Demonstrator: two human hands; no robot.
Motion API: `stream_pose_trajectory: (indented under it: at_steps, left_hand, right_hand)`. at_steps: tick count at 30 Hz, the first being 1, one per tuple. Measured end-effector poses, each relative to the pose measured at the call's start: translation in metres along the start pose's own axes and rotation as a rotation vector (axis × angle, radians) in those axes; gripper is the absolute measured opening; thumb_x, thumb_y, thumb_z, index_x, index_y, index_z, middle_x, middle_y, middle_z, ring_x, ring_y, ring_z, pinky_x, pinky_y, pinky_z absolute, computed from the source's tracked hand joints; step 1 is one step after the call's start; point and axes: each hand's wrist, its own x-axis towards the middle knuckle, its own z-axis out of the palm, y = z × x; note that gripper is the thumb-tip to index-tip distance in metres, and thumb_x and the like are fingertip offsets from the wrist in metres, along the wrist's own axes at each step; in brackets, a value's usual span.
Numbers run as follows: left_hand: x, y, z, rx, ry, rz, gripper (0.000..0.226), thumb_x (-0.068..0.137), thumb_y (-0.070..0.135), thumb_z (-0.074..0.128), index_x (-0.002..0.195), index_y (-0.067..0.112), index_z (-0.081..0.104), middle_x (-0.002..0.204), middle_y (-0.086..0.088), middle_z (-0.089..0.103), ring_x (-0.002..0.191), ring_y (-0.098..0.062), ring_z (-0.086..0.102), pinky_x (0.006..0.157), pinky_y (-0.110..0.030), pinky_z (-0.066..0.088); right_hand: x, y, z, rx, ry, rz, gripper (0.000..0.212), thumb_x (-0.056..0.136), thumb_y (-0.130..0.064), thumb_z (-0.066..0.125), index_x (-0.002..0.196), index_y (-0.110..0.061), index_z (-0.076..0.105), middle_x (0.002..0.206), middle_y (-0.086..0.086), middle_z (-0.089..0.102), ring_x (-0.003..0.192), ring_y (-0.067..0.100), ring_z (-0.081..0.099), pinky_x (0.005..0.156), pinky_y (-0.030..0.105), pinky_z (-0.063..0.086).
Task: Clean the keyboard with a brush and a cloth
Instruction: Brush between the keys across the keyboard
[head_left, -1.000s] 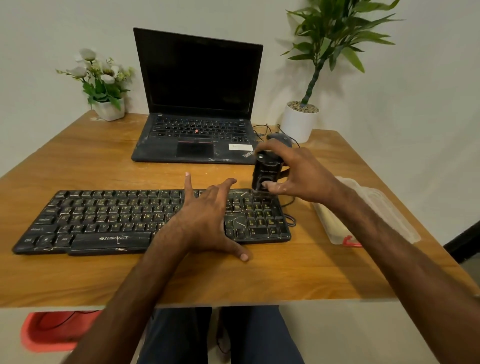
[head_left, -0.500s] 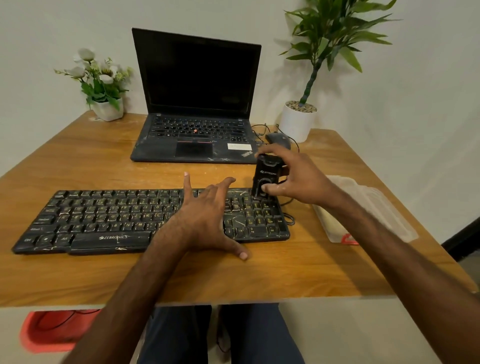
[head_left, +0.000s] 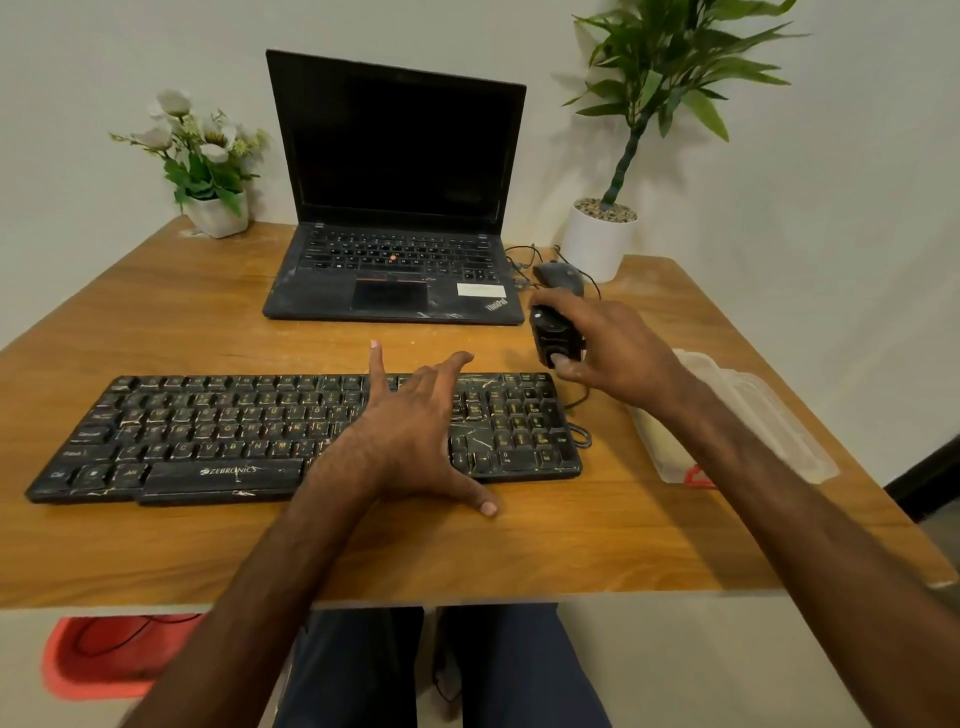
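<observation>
A black dusty keyboard (head_left: 208, 431) lies across the wooden table (head_left: 156, 322). My left hand (head_left: 410, 431) rests flat on its right half, fingers spread, thumb on the table in front. My right hand (head_left: 608, 348) grips a small black brush block (head_left: 553, 338) just beyond the keyboard's far right corner, above the table. Its bristles are hidden. A pale cloth inside a clear plastic container (head_left: 748, 415) sits to the right, partly behind my right forearm.
An open black laptop (head_left: 400, 208) stands behind the keyboard. A black mouse (head_left: 558, 275) with cables lies beside it. A white flower pot (head_left: 215, 208) is at the back left, a potted plant (head_left: 600, 239) at the back right. A red bin (head_left: 109, 660) sits under the table.
My right hand has carried the brush from the keyboard's number pad back and to the right, off the keyboard. My left hand has stayed put.
</observation>
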Motion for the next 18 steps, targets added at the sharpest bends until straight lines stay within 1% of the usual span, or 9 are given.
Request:
stream_pose_trajectory:
  at_steps: [3, 5, 7, 9, 11, 12, 14, 16, 18]
  left_hand:
    - [0.0, -0.001, 0.0, -0.009, -0.004, 0.0, 0.156, 0.045, 0.097, 0.062, 0.155, 0.024, -0.022, 0.168, -0.007, 0.012, 0.155, -0.022, 0.008, 0.106, -0.064, -0.033]
    - [0.0, -0.001, 0.0, -0.002, -0.01, -0.007, 0.156, 0.045, 0.097, 0.061, 0.154, 0.024, -0.022, 0.168, -0.007, 0.011, 0.155, -0.022, 0.007, 0.105, -0.064, -0.033]
    - [0.0, 0.0, 0.0, -0.006, -0.016, -0.01, 0.156, 0.045, 0.096, 0.061, 0.155, 0.024, -0.022, 0.168, -0.007, 0.011, 0.155, -0.022, 0.007, 0.106, -0.064, -0.032]
    - [-0.001, 0.001, -0.001, -0.01, -0.02, -0.012, 0.155, 0.047, 0.095, 0.063, 0.155, 0.023, -0.022, 0.168, -0.007, 0.011, 0.155, -0.022, 0.007, 0.107, -0.065, -0.031]
    - [-0.001, 0.001, -0.001, -0.009, -0.015, -0.011, 0.155, 0.047, 0.094, 0.063, 0.155, 0.023, -0.021, 0.168, -0.007, 0.011, 0.155, -0.022, 0.008, 0.108, -0.065, -0.03]
    - [-0.002, 0.002, -0.001, -0.007, -0.016, -0.008, 0.155, 0.047, 0.094, 0.063, 0.155, 0.023, -0.022, 0.168, -0.007, 0.011, 0.155, -0.021, 0.007, 0.108, -0.065, -0.03]
    - [-0.001, 0.001, -0.001, -0.012, -0.017, -0.004, 0.155, 0.047, 0.094, 0.063, 0.155, 0.023, -0.023, 0.168, -0.006, 0.009, 0.155, -0.021, 0.006, 0.107, -0.065, -0.03]
    - [-0.001, 0.0, 0.0, -0.019, -0.015, -0.004, 0.155, 0.047, 0.094, 0.063, 0.154, 0.024, -0.024, 0.168, -0.007, 0.009, 0.155, -0.021, 0.006, 0.107, -0.065, -0.031]
    - [0.0, 0.0, 0.0, -0.023, -0.007, 0.002, 0.156, 0.046, 0.095, 0.063, 0.154, 0.024, -0.024, 0.168, -0.007, 0.01, 0.155, -0.021, 0.006, 0.107, -0.065, -0.031]
  right_hand:
    - [0.001, -0.001, -0.001, 0.147, 0.029, 0.03, 0.067, 0.076, -0.017, 0.08, 0.135, -0.022, 0.047, 0.122, 0.001, 0.06, 0.106, 0.013, 0.06, 0.08, 0.008, 0.048]
    - [0.0, -0.008, 0.003, 0.238, 0.006, 0.005, 0.065, 0.077, -0.016, 0.08, 0.133, -0.021, 0.049, 0.121, -0.004, 0.059, 0.105, 0.005, 0.059, 0.08, 0.006, 0.047]
    - [-0.001, -0.01, 0.004, 0.195, -0.033, -0.025, 0.066, 0.077, -0.016, 0.079, 0.135, -0.022, 0.047, 0.122, -0.009, 0.058, 0.104, 0.005, 0.059, 0.079, 0.008, 0.047]
    - [0.0, -0.004, 0.0, 0.114, -0.029, -0.007, 0.068, 0.077, -0.016, 0.078, 0.136, -0.023, 0.046, 0.122, -0.004, 0.059, 0.105, 0.011, 0.06, 0.077, 0.01, 0.048]
    - [0.0, 0.004, -0.007, 0.091, 0.017, 0.037, 0.069, 0.076, -0.016, 0.08, 0.135, -0.022, 0.047, 0.12, 0.0, 0.061, 0.103, 0.014, 0.062, 0.074, 0.006, 0.047]
    - [-0.001, 0.007, -0.01, 0.114, 0.034, 0.058, 0.069, 0.075, -0.016, 0.082, 0.134, -0.022, 0.048, 0.118, -0.003, 0.061, 0.102, 0.014, 0.062, 0.073, 0.004, 0.047]
    - [-0.005, 0.008, -0.015, 0.193, 0.037, 0.079, 0.068, 0.073, -0.014, 0.083, 0.132, -0.023, 0.049, 0.114, -0.009, 0.058, 0.099, 0.01, 0.062, 0.074, 0.006, 0.051]
    - [-0.008, 0.003, -0.013, 0.267, -0.007, 0.082, 0.066, 0.074, -0.013, 0.083, 0.131, -0.024, 0.051, 0.111, -0.012, 0.058, 0.097, 0.009, 0.063, 0.076, 0.015, 0.056]
    - [-0.007, -0.005, -0.006, 0.331, -0.05, 0.068, 0.064, 0.075, -0.012, 0.082, 0.13, -0.025, 0.052, 0.112, -0.014, 0.06, 0.101, 0.006, 0.064, 0.077, 0.02, 0.058]
